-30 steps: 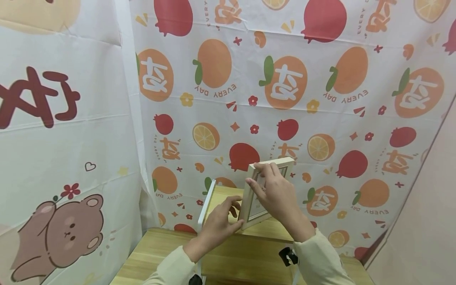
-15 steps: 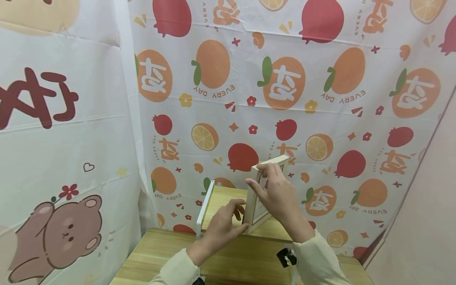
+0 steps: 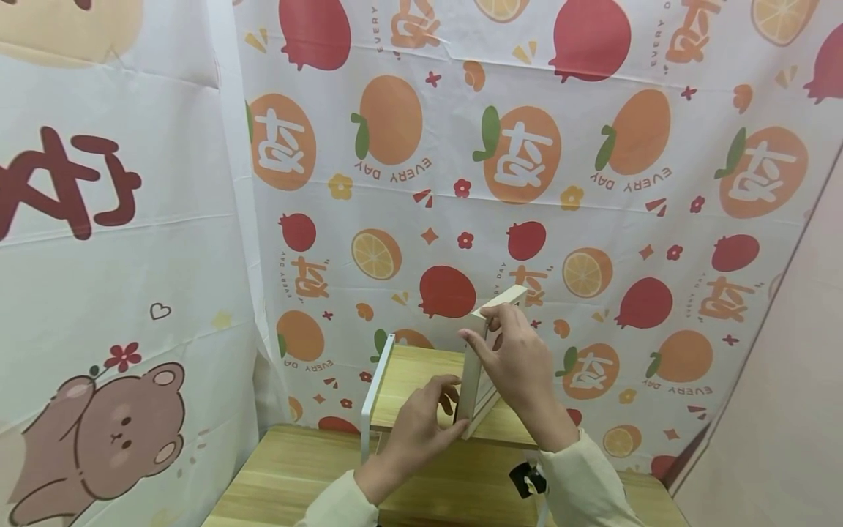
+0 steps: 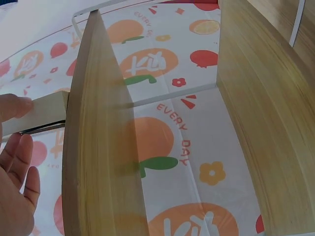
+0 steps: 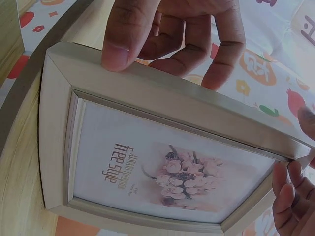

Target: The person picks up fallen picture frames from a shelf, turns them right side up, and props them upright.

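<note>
A pale wooden picture frame (image 3: pixel 470 384) stands upright on the raised wooden shelf (image 3: pixel 415 373), seen nearly edge-on from the head. My right hand (image 3: pixel 516 359) pinches its upper near corner. Low on the near side edge rests the thumb of my left hand (image 3: pixel 418 424), while the curled fingers reach behind the frame. The right wrist view shows the front of the picture frame (image 5: pixel 167 103), with a flower print reading "free style" inside. In that view the left hand (image 5: pixel 187 34) is above and the right hand (image 5: pixel 295 196) at the right edge.
A white metal rail (image 3: pixel 375 384) edges the shelf's left side. Below lies a wooden tabletop (image 3: pixel 283 468). A small black object (image 3: pixel 527 479) is by the shelf's right support. Fruit-patterned cloth (image 3: pixel 408 219) hangs behind, and a bear-printed cloth (image 3: pixel 125 293) hangs at left.
The picture frame has turned so that its front shows less and its near edge has shifted right. The left hand has moved right with that edge; the right hand stays at the top corner.
</note>
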Tool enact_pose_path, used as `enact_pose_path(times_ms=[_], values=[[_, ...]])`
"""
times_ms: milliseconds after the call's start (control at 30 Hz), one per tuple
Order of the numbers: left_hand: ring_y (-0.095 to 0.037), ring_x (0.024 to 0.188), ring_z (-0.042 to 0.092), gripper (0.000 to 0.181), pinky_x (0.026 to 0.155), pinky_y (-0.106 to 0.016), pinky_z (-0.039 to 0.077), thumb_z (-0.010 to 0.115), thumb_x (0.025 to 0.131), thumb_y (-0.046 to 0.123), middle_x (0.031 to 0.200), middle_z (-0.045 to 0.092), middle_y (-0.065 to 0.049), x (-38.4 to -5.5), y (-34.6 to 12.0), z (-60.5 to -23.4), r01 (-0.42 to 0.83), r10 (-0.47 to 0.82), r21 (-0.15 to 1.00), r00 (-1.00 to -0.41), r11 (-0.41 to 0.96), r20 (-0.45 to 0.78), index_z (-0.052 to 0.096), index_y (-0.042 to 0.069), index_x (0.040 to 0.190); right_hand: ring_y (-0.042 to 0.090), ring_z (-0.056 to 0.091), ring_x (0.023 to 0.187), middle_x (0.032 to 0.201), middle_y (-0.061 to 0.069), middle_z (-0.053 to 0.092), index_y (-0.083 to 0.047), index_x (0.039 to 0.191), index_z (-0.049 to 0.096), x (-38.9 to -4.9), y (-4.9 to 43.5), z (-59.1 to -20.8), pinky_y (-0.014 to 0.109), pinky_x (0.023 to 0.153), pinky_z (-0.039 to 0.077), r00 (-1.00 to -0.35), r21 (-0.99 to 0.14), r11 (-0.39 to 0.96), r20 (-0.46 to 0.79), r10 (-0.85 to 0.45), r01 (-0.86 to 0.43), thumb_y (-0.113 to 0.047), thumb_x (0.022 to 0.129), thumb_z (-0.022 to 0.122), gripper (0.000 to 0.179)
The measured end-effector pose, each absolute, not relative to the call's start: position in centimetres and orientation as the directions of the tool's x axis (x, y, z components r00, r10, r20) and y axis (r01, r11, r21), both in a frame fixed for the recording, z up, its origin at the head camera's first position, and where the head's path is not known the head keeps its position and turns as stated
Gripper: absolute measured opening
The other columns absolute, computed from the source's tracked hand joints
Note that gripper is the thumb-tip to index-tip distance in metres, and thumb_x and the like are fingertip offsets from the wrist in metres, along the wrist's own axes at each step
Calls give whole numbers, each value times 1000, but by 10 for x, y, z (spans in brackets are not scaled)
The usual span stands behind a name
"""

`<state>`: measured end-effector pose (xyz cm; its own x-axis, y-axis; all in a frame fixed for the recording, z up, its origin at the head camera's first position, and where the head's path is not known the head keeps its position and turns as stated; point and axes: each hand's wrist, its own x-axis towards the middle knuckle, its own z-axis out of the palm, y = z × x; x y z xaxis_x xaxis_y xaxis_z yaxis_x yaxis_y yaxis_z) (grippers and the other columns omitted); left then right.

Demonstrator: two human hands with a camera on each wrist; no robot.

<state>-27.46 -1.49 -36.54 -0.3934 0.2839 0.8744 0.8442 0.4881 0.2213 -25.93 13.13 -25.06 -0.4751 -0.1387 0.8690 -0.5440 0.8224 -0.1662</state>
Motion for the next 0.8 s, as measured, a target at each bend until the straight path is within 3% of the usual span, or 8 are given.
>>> enact_pose_path(times_ms=[333,800], values=[[-9,69,55,64,66,-20,46,87,66,5,85,63,0,-272,-8,-368,859,305,197,-369,472,878,50,3,119,12,54,58,76,4,56,-5,105,60,-261,135,-254,20,46,36,-439,-159,825,891,-116,-542,-25,81,78,36],[-7,70,56,62,66,-21,45,84,69,4,83,63,3,-273,-2,-366,850,297,193,-371,489,880,51,7,121,8,47,52,65,1,54,-6,107,57,-260,142,-255,20,45,32,-475,-191,826,874,-103,-530,-20,85,72,30]])
